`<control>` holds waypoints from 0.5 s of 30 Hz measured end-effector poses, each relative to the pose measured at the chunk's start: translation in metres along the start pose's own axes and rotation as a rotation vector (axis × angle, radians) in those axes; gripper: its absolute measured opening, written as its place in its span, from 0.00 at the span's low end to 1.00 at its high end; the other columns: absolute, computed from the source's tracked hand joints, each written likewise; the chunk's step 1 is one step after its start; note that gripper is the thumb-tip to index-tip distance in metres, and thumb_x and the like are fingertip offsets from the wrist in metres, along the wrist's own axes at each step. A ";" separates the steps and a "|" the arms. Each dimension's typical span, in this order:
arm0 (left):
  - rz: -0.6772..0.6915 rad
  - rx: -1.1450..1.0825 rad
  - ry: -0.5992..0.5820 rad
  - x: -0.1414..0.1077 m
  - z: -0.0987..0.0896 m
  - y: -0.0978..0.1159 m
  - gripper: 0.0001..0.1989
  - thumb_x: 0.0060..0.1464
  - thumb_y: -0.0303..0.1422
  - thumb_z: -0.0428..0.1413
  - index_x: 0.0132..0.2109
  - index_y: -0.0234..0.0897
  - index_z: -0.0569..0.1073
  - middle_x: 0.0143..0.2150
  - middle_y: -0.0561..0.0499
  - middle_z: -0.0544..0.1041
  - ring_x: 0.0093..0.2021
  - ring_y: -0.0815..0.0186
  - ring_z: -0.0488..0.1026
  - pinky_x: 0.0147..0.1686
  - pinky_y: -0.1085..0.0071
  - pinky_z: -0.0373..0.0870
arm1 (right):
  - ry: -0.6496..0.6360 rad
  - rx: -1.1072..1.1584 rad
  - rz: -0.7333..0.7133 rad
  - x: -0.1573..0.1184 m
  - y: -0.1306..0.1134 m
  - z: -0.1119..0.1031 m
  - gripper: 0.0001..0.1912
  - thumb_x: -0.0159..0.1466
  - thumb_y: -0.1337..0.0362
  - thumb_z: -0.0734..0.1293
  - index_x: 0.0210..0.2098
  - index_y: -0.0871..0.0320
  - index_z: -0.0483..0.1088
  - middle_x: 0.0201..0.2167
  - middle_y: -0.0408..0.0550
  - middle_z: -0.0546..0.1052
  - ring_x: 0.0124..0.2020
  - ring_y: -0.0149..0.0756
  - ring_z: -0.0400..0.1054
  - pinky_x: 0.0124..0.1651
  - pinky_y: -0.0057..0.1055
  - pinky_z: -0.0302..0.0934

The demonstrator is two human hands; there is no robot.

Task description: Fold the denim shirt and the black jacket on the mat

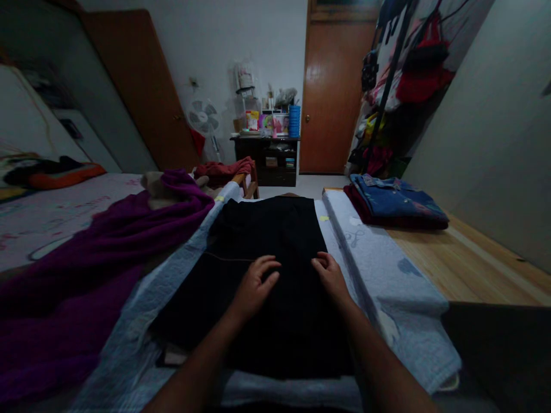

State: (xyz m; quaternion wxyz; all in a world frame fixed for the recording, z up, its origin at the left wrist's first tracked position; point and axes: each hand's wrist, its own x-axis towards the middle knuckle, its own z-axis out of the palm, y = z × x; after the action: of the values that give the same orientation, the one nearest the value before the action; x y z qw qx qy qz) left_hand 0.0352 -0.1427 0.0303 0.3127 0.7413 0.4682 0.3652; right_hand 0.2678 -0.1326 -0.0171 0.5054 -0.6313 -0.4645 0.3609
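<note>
Cloth (284, 327), black and wide, lies in the middle over a pale cover (383, 281), its folds so dark that most run together; only a thin light line crosses its left half. At its near left corner a pale scrap (174, 355) pokes out from below, the rest of it hidden. The left hand (257, 284) is over the middle of the cloth, thumb clear of the curled fingers with a moderate gap between, apparently gripping nothing; whether the fingertips touch the cloth is hard to tell. The right hand (330, 276) is at the cloth's right edge, fingers bent and thumb close to them, the gap narrow; I cannot tell whether an edge is pinched there. Both forearms run off the bottom of the view and cover parts of the cloth. A purple cloth (103, 269) on the left is cut off by the frame. On the right, a blue garment (394, 198) lies on a maroon one (365, 215), which shows only along its rim. A looping grey mark (353, 236) on the cover is too blurred to read, as is any print on the packets (252, 119) atop the far cabinet (264, 166).
</note>
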 end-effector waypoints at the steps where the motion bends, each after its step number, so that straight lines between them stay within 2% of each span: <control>1: -0.096 -0.024 0.116 0.011 -0.001 -0.010 0.14 0.57 0.36 0.52 0.49 0.40 0.73 0.55 0.45 0.69 0.58 0.58 0.64 0.59 0.59 0.58 | 0.000 -0.084 0.001 0.001 0.000 0.002 0.27 0.56 0.53 0.66 0.51 0.60 0.65 0.37 0.50 0.77 0.39 0.42 0.72 0.42 0.33 0.63; 3: -0.358 -0.117 0.225 0.031 -0.001 -0.029 0.18 0.54 0.32 0.55 0.52 0.36 0.70 0.54 0.41 0.69 0.55 0.57 0.68 0.53 0.61 0.64 | 0.009 -0.247 0.002 0.001 -0.001 0.008 0.27 0.55 0.54 0.67 0.50 0.61 0.67 0.35 0.50 0.77 0.37 0.42 0.71 0.40 0.33 0.62; 5: -0.571 -0.259 0.225 0.045 0.002 -0.040 0.24 0.53 0.31 0.57 0.56 0.35 0.65 0.50 0.40 0.71 0.48 0.60 0.72 0.47 0.65 0.68 | 0.002 -0.335 -0.019 0.000 -0.004 0.011 0.21 0.55 0.56 0.67 0.46 0.60 0.70 0.34 0.50 0.76 0.37 0.42 0.71 0.40 0.33 0.61; 7: -0.686 -0.410 0.195 0.052 0.007 -0.043 0.29 0.52 0.30 0.58 0.60 0.35 0.60 0.45 0.42 0.73 0.40 0.64 0.74 0.40 0.69 0.70 | -0.018 -0.315 -0.071 -0.002 -0.011 0.012 0.15 0.57 0.57 0.66 0.41 0.58 0.71 0.35 0.49 0.76 0.38 0.41 0.70 0.40 0.33 0.61; 9: -0.711 -0.544 0.185 0.053 0.011 -0.042 0.33 0.51 0.28 0.59 0.62 0.36 0.56 0.40 0.46 0.74 0.33 0.67 0.74 0.35 0.71 0.70 | -0.034 -0.233 -0.120 -0.008 -0.020 0.007 0.13 0.59 0.57 0.63 0.39 0.58 0.71 0.34 0.48 0.76 0.37 0.40 0.70 0.39 0.32 0.61; 11: -0.685 -0.682 0.159 0.051 0.015 -0.040 0.35 0.50 0.26 0.59 0.63 0.37 0.55 0.38 0.47 0.74 0.31 0.68 0.74 0.33 0.72 0.71 | -0.036 -0.141 -0.147 -0.015 -0.025 -0.001 0.14 0.60 0.56 0.61 0.39 0.57 0.71 0.34 0.46 0.76 0.35 0.39 0.70 0.38 0.31 0.61; 15: -0.668 -0.909 0.030 0.050 0.021 -0.044 0.30 0.48 0.25 0.60 0.58 0.38 0.61 0.34 0.52 0.73 0.26 0.72 0.72 0.27 0.77 0.68 | -0.012 -0.054 -0.112 -0.028 -0.015 -0.019 0.14 0.61 0.55 0.61 0.39 0.56 0.70 0.34 0.46 0.77 0.37 0.40 0.71 0.38 0.32 0.62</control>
State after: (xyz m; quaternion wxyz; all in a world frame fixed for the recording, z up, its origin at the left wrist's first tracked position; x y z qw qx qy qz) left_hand 0.0466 -0.0826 -0.0039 0.6926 0.3383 0.4774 0.4218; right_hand 0.2733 -0.1645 0.0016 0.5048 -0.6156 -0.5118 0.3229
